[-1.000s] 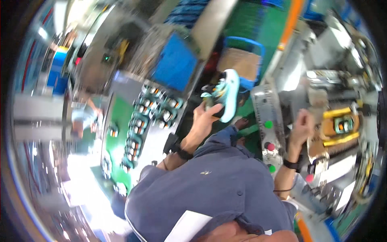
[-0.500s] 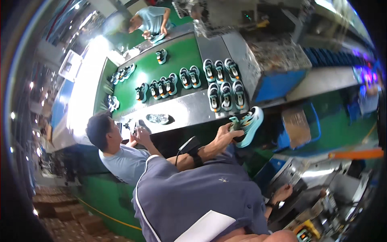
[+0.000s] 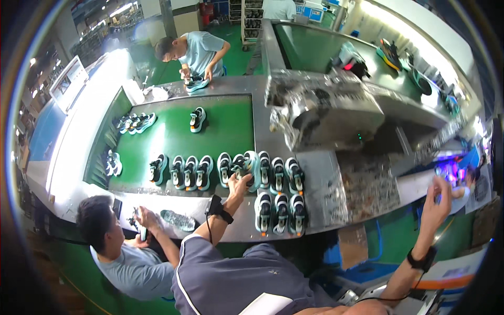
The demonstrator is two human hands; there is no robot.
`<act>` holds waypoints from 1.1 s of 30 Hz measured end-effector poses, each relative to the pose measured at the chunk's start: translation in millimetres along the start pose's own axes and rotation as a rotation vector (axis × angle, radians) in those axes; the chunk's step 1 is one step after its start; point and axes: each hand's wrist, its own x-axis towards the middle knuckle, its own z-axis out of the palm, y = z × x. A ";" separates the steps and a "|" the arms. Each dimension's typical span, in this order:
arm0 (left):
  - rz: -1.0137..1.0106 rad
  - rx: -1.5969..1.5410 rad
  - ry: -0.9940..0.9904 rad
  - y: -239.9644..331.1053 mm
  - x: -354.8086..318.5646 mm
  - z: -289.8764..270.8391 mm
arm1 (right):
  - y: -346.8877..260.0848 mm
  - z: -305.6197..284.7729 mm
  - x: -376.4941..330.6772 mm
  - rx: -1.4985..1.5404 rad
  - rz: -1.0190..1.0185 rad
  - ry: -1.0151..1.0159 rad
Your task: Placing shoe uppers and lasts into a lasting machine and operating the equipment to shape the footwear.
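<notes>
My left hand (image 3: pixel 240 185) is closed on a dark sneaker with a pale teal sole (image 3: pixel 254 172), holding it over the row of shoes near the front of the green work table (image 3: pixel 226 118). Paired sneakers (image 3: pixel 191 172) stand to its left. Close on its right are more shoes in two rows, among them a sneaker (image 3: pixel 277 175) and, in front, another sneaker (image 3: pixel 281 213) on the grey metal edge. Raised at the far right, my right hand (image 3: pixel 438 202) has loosely bent fingers apart, with nothing visible in it. A dark band circles each wrist.
A seated co-worker (image 3: pixel 126 257) at my left handles a small dark item beside a patterned insole (image 3: pixel 177 220). Across the table another person (image 3: pixel 197 55) works on a shoe. A metal machine housing (image 3: pixel 325 113) stands at the right, with a cardboard box (image 3: pixel 353 245) below.
My left hand has carried the sneaker forward and left, from in front of the table to above the shoe row. My right hand has risen from the equipment at lower right. The view has shifted.
</notes>
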 end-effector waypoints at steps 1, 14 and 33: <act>0.025 0.027 0.029 -0.2 25.1 -3.7 | -17.8 22.9 43.3 -0.044 -0.144 -0.012; 0.113 0.347 0.339 17.0 347.3 -49.3 | -133.6 276.0 288.8 -0.043 -0.798 -0.784; 0.922 0.850 0.325 -16.3 338.2 -36.5 | -132.3 322.7 281.6 0.054 -0.815 -0.311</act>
